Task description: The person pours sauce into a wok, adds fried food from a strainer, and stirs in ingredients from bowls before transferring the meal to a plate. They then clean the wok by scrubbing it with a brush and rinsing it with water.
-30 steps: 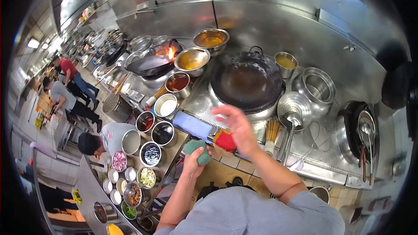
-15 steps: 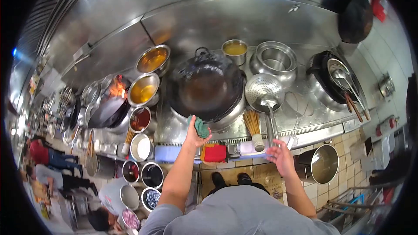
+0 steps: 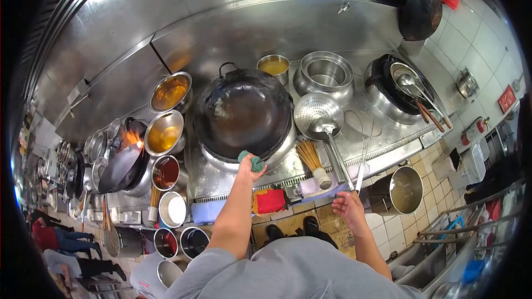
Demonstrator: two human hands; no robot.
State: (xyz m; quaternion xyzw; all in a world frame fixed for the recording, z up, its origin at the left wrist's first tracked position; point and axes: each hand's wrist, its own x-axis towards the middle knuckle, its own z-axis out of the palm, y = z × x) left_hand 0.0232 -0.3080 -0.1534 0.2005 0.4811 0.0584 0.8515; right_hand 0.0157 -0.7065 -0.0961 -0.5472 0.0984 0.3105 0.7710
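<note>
My left hand [image 3: 251, 173] grips a green cloth [image 3: 252, 160] at the front rim of a large black wok [image 3: 244, 113] on the stove. To the right, my right hand [image 3: 349, 206] is beside the end of the ladle or strainer handles at the stove's front edge, its fingers partly curled. Whether it touches a handle is unclear. A perforated strainer with a ladle on it [image 3: 318, 115] rests right of the wok. Between wok and strainer lies a bamboo brush [image 3: 311, 160]. A red and yellow cloth [image 3: 269, 201] lies on the front ledge.
Bowls of amber liquid [image 3: 164, 133] stand left of the wok. Farther left, flames [image 3: 132, 139] rise by another wok [image 3: 119, 167]. A metal pot [image 3: 327, 77] stands behind the strainer, and a tall pot [image 3: 405, 190] at right. Co-workers [image 3: 66, 263] are at lower left.
The view has swung right. My left hand has brought the green cloth to the wok's front rim. My right hand has moved from above the red cloth to near the strainer handles.
</note>
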